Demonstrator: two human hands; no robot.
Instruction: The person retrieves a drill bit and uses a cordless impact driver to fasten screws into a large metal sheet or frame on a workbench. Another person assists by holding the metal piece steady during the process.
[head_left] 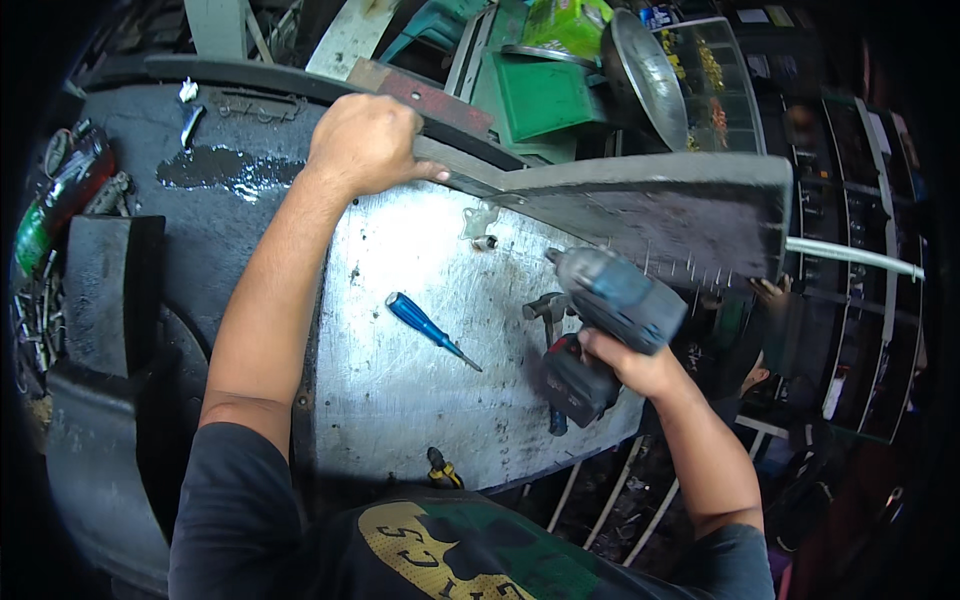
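My left hand (370,145) is closed over the raised edge (462,168) at the far side of the metal-topped bench (390,400); its fingertips are hidden, and the thumb points right. In my right hand (635,362) is a cordless impact wrench (622,295), held above the bench with its nose to the left. Below it, partly covered, lies a hammer (545,308). A blue-handled screwdriver (425,325) rests mid-bench. Near the far edge are a small metal socket (485,242) and a thin flat metal piece (479,219).
A dark upright panel (680,215) with a row of thin points along it borders the far right. Yellow-and-black pliers (442,468) lie at the near edge. Behind are a green box (545,95), a metal bowl (645,80) and a parts case (715,85). A wet patch (225,170) marks the left surface.
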